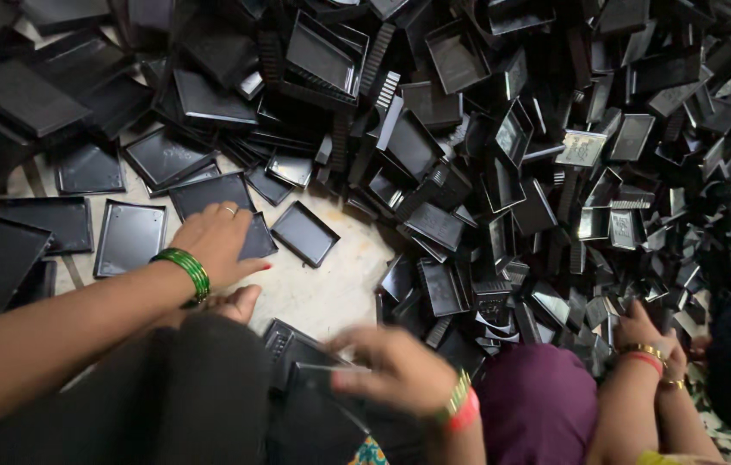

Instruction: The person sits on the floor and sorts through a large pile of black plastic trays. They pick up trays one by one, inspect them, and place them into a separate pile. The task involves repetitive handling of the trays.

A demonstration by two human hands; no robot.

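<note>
My left hand (pixel 213 241), with green bangles on the wrist, lies palm down on a flat black plastic tray (pixel 255 239) on the pale floor, fingers curled over its edge. My right hand (pixel 391 370), blurred and wearing gold and red bangles, grips the top black tray (pixel 318 389) of a small stack (pixel 284 343) beside my dark-clothed knee (pixel 198 387). A single shallow black tray (pixel 305 233) lies loose just right of my left hand.
A huge heap of black plastic trays and lids (pixel 503 146) covers the floor ahead and to the right. Larger flat trays (pixel 129 237) lie in rows on the left. Another person's hand (pixel 645 331) and purple clothing (pixel 538 405) are at the lower right.
</note>
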